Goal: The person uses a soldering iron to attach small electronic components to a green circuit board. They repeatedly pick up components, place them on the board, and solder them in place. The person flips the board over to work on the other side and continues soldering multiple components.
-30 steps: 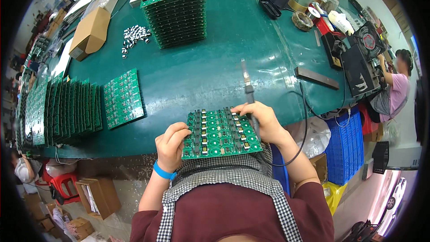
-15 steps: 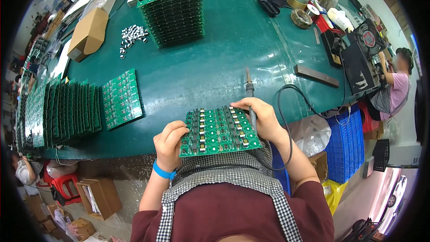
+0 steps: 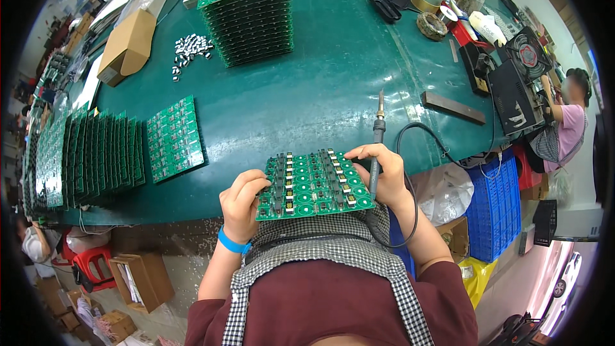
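Observation:
A green circuit board panel (image 3: 312,182) with rows of small black and white components is held level in front of my apron. My left hand (image 3: 241,204) pinches its left edge, thumb and fingers closed. At the board's right side, my right hand (image 3: 388,178) is closed around a soldering iron (image 3: 378,129), whose tip points away over the table. The right index finger reaches toward the board's upper right corner; whether it touches is hard to tell. A black cable (image 3: 416,202) loops from the iron past my right forearm.
On the green table (image 3: 295,109) stand a tall stack of boards (image 3: 250,32), a row of upright boards (image 3: 102,160) and one leaning panel (image 3: 175,139). Loose small components (image 3: 191,48) lie near a cardboard box (image 3: 128,41). At right are a metal bar (image 3: 453,108), a fan (image 3: 526,56) and a blue crate (image 3: 492,208).
My right hand has shifted slightly right with the soldering iron, whose tip has swung right and a little farther away. The board and my left hand have stayed nearly still.

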`<state>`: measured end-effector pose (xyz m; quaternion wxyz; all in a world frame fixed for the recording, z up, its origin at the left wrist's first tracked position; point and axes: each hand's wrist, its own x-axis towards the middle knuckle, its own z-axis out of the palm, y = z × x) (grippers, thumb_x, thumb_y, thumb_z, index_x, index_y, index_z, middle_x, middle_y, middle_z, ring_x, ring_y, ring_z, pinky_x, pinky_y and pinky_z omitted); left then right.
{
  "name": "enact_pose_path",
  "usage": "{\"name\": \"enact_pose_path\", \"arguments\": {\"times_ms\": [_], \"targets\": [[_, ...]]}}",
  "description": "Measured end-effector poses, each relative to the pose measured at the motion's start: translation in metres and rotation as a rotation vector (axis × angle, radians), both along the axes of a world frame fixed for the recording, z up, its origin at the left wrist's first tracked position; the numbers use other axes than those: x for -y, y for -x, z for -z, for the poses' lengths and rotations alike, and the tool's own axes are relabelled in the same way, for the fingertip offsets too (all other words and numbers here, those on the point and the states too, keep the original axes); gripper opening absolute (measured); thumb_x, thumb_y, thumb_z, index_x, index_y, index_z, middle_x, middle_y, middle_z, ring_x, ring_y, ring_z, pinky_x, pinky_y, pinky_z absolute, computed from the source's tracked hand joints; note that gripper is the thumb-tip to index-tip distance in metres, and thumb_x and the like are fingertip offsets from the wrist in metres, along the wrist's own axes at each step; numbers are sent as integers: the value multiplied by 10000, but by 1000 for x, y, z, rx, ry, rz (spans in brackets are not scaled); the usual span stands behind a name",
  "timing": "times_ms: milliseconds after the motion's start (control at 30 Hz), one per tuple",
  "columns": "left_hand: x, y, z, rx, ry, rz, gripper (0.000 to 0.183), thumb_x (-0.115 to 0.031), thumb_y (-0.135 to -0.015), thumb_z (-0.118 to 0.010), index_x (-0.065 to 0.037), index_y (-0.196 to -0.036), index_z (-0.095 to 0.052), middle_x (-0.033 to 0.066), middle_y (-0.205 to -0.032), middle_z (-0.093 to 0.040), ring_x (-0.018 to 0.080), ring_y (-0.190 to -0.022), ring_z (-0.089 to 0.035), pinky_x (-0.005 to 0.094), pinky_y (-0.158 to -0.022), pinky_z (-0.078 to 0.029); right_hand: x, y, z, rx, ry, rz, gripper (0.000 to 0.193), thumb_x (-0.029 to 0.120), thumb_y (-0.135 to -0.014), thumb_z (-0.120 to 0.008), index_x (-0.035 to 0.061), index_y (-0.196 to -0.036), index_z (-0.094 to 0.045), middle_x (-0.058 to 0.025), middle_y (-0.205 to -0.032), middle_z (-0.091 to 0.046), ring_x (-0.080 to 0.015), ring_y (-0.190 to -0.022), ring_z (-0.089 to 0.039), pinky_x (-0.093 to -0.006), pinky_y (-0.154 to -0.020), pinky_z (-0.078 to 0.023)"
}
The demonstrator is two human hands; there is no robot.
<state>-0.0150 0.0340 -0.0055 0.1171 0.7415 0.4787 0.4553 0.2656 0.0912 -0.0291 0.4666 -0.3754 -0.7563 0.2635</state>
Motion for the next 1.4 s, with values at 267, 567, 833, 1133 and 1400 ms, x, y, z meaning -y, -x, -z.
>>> {"name": "enact_pose_path", "arguments": {"times_ms": [267, 567, 833, 1133, 1400], "targets": [[3, 1, 1, -24, 0, 6, 256, 97, -643, -582, -4, -874, -626, 134, -908, -650, 288, -718, -662, 334, -592, -519, -2, 3, -5, -9, 29, -61, 310, -36, -698, -727, 44, -942, -554, -115, -987, -721, -276, -888, -706, -340, -747, -562], [7, 5, 10, -73, -74, 34, 157, 26, -719, -653, -18, -868, -635, 124, -920, -668, 275, -679, -669, 333, -559, -524, -4, 1, -1, 42, 27, -167, 293, -56, -726, -705, 35, -944, -531, -168, -1032, -710, -299, -894, -714, -360, -763, -565], [11, 5, 9, -112, -75, 31, 240, 56, -649, -633, -17, -877, -640, 125, -938, -668, 271, -663, -663, 332, -549, -522, -4, 2, -10, 237, -227, -164, 312, 50, -694, -707, 77, -961, -547, -68, -1034, -726, -257, -738, -683, -343, -611, -539], [6, 0, 5, -44, -48, -2, 302, 110, -618, -578, 1, -892, -643, 136, -935, -660, 267, -681, -656, 319, -568, -508, 6, -4, -5, 90, -123, -4, 331, 8, -690, -762, 73, -933, -547, -108, -1022, -723, -273, -786, -702, -340, -656, -556], [6, -2, 3, -20, -26, -26, 335, 131, -597, -552, 2, -894, -638, 137, -929, -655, 280, -721, -660, 328, -593, -513, 12, -19, -18, 223, -227, 97, 300, 127, -684, -818, 78, -793, -543, -97, -965, -731, -246, -674, -666, -328, -565, -505]]}}
